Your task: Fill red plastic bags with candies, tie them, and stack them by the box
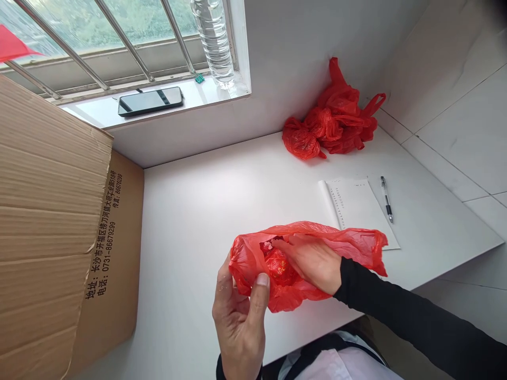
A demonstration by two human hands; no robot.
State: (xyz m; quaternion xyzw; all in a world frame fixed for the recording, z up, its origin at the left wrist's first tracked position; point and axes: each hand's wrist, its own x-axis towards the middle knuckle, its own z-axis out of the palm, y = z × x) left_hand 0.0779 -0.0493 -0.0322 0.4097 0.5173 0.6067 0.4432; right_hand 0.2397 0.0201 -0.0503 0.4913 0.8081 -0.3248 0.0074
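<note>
The bag (287,298) stretches left to right over the worktop (190,227), its left end pinched in the left hand (241,322), while the packet (278,265) inside lies just left of the nearer right hand (317,262), whose grip cannot be told.

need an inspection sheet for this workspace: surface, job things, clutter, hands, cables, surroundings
Surface: white tabletop
Job's things: open red plastic bag, red patterned item inside
Clutter: crumpled red bags by the wall; notepad, pen beside it
Hands: left hand holds the bag's end; right hand reaches into its opening, grip unclear
Cables: nothing seen
Surroundings: cardboard box at left; phone and clear bottle on the sill of a barred window
</note>
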